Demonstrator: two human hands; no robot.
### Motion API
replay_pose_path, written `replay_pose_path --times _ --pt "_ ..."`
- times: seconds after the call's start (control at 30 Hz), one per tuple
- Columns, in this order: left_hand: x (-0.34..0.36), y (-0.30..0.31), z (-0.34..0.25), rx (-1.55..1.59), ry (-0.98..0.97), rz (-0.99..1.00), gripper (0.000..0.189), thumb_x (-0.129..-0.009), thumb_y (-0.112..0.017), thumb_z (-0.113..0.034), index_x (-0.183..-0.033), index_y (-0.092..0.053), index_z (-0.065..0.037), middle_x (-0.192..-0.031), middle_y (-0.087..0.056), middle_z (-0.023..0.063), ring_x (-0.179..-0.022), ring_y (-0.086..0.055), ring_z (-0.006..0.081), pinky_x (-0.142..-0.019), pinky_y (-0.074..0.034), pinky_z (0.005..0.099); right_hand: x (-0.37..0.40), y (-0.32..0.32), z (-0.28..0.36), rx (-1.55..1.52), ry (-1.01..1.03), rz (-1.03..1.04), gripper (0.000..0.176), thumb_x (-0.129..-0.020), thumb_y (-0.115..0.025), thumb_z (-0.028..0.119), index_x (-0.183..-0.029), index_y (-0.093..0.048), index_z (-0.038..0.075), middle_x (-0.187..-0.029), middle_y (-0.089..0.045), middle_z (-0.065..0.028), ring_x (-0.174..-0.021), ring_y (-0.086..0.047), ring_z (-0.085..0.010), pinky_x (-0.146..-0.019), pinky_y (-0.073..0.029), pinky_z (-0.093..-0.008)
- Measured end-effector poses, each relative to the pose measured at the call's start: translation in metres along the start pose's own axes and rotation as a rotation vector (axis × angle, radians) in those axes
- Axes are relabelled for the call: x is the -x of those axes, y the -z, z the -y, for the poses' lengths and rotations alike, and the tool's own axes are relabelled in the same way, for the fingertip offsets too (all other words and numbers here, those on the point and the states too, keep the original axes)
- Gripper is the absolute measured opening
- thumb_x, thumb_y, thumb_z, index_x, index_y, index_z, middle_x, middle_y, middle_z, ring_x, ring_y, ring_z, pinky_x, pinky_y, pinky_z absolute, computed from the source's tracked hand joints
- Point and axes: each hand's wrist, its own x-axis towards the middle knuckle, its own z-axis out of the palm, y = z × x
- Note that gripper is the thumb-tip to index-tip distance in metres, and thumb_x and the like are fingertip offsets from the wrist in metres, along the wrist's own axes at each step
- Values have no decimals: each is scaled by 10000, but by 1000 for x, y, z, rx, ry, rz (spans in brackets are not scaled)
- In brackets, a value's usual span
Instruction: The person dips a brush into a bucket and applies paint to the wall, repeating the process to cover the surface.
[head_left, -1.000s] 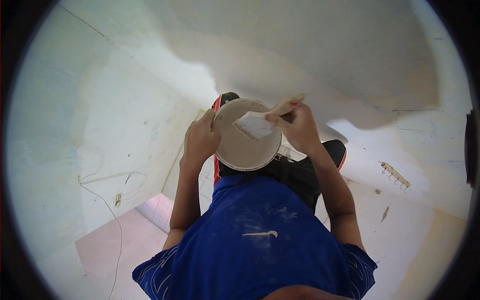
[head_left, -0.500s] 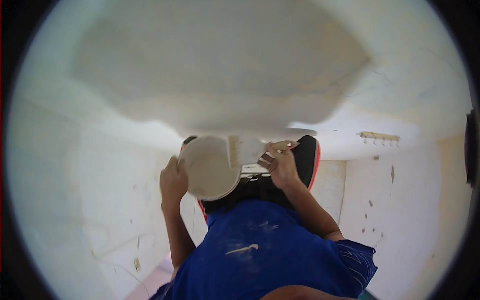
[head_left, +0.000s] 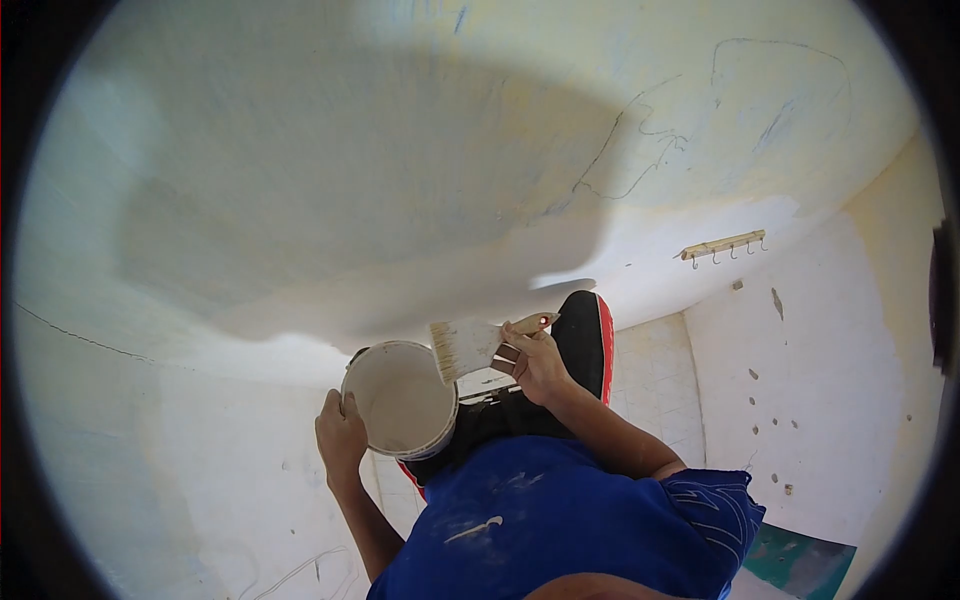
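Note:
My left hand (head_left: 341, 437) grips the rim of a white bucket (head_left: 440, 441), thumb over the edge. The bucket tilts so that its pale, whitish inside shows. In my right hand (head_left: 541, 367) is a wide paintbrush (head_left: 474, 350), fingers wrapped round its light wooden handle. The tan bristles point left and overlap the bucket's right rim in this view. White paint coats the brush between bristles and handle. Below both hands are black trousers and my blue shirt (head_left: 540, 500), which has whitish smudges.
A patchy wall (head_left: 400, 180) with pencil lines and a large shadow rises in front. A wooden hook rack (head_left: 724, 246) hangs on it at the right. The side wall (head_left: 800, 400) has several chipped spots. Something dark green (head_left: 800, 560) shows at the lower right.
The view has tilted, showing more of the wall. The bucket and brush sit lower and further left in view. The bristles have come up from inside the bucket to its rim.

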Motion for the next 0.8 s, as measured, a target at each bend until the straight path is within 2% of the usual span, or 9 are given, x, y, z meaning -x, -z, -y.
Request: replay_pose_path --times 0.1,0.17,0.2,0.27,0.3,0.37,0.5,0.67,0.8 --pt "0 7 -2 28 58 59 360 -1020 -491 -262 -874 -512 66 -789 -556 345 -691 -514 503 -671 -430 531 -4 5 5 -6 112 -70 153 -1009 -672 185 -1058 -636 45 -1047 -710 -93 -976 -721 -241 -882 -599 -416" --pt "-4 -3 3 20 12 17 342 -1025 -502 -244 -850 -510 49 -738 -552 325 -653 -515 496 -638 -420 532 -26 29 12 159 534 -53 146 -975 -716 132 -1023 -666 4 -1012 -715 -92 -966 -720 -226 -866 -583 -377" --pt "-4 -5 5 10 -35 -25 329 -1029 -514 -226 -826 -509 33 -687 -547 304 -614 -515 489 -606 -410 533 -23 22 28 162 532 -56 146 -975 -716 132 -1023 -666 4 -1012 -715 -92 -966 -720 -226 -866 -583 -377" --pt "-4 -5 3 14 -22 -8 329 -1029 -514 -227 -827 -510 34 -693 -553 307 -623 -522 495 -607 -411 533 -14 7 64 764 901 -141 110 -950 -719 49 -1030 -651 18 -1032 -691 -103 -973 -701 -235 -888 -587 -395" --pt "-6 -4 3 19 -11 5 329 -1029 -514 -227 -829 -511 35 -700 -558 309 -632 -528 502 -608 -412 534 -15 4 77 766 901 -142 110 -950 -719 49 -1030 -651 18 -1032 -691 -103 -973 -701 -235 -888 -587 -395" --pt "-5 -4 3 14 -10 4 329 -1029 -514 -226 -831 -513 36 -707 -564 312 -642 -535 507 -611 -415 534 -17 1 101 1149 1349 50 152 -913 -748 19 -1022 -645 -4 -1024 -709 -137 -928 -723 -247 -827 -610 -373" --pt "-4 -3 2 23 -3 4 328 -1030 -513 -225 -836 -520 40 -722 -576 319 -662 -550 515 -618 -423 535 -18 -4 122 1194 1247 209 169 -868 -773 -3 -995 -662 0 -1048 -726 -146 -896 -743 -256 -769 -625 -352" --pt "-5 -5 7 25 -4 -5 326 -1030 -513 -222 -838 -523 41 -723 -577 322 -659 -547 518 -618 -426 534 -26 -8 135 1585 1384 359 226 -794 -774 -54 -984 -682 29 -1064 -735 -104 -945 -750 -271 -787 -638 -358" --pt "-4 -2 3 34 -1 5 330 -1031 -513 -222 -831 -517 39 -715 -573 318 -649 -537 517 -610 -419 533 -25 -24 150 1691 1405 402 269 -759 -776 -66 -993 -681 28 -1056 -726 -107 -960 -749 -293 -782 -642 -370"
